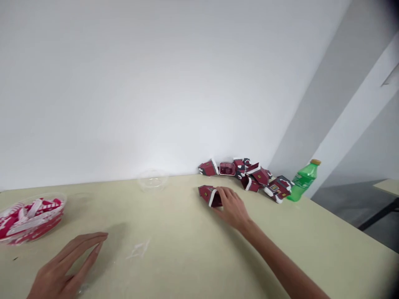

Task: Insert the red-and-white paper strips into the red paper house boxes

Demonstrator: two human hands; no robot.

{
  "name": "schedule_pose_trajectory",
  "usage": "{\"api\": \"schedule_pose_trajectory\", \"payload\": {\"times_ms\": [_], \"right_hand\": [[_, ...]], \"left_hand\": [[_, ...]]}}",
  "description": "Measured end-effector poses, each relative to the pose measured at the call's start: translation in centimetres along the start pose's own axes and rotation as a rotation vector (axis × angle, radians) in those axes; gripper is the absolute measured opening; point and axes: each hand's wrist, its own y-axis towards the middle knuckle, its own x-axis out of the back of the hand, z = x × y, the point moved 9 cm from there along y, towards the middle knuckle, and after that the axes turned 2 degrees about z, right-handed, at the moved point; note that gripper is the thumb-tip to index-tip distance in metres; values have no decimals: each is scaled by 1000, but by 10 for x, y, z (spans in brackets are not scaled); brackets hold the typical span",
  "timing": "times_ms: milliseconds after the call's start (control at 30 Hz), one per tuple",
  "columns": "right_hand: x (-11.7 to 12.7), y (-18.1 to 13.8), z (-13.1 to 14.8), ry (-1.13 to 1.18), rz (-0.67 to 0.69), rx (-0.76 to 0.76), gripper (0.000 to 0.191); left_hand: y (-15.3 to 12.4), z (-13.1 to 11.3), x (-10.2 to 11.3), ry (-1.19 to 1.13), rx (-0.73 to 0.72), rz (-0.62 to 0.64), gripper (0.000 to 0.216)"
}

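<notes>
My right hand (pixel 232 207) has its fingers on the open end of a small dark-red toy house (pixel 206 193) with white snow-like trim, which lies tilted near the middle of the table. How firmly the thumb grips it is partly hidden by the hand. My left hand (pixel 70 263) hovers over the table at the lower left, fingers stretched out, thumb a little apart, with nothing in it. Behind my right hand, against the wall, lie several similar red house pieces (pixel 259 176) in a loose pile.
At the left stands a clear plastic bowl (pixel 59 211) of red-and-white striped pieces. An upturned-looking clear dish (pixel 152 182) sits near the wall. A green bottle (pixel 305 180) with an orange cap stands by the right edge of the pale table (pixel 174 265). Another table (pixel 388 186) shows farther right.
</notes>
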Motion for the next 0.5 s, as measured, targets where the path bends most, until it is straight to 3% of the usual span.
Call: {"api": "schedule_pose_trajectory", "payload": {"times_ms": [133,267,333,367,433,500], "right_hand": [[17,-51,83,44,-26,106,62],[32,-92,196,216,-35,289,68],[43,-113,252,331,-65,377,80],[50,-122,275,388,-73,413,94],[70,-135,295,439,-165,388,106],[91,-138,290,482,-220,407,96]], "left_hand": [[8,-28,9,-133,-64,-12,24],[5,-68,26,-167,-79,76,38],[-9,-88,36,-160,-95,142,50],[-19,-95,42,-145,-120,160,54],[-43,-100,58,-92,-160,146,57],[-66,-91,77,-26,-178,73,56]]}}
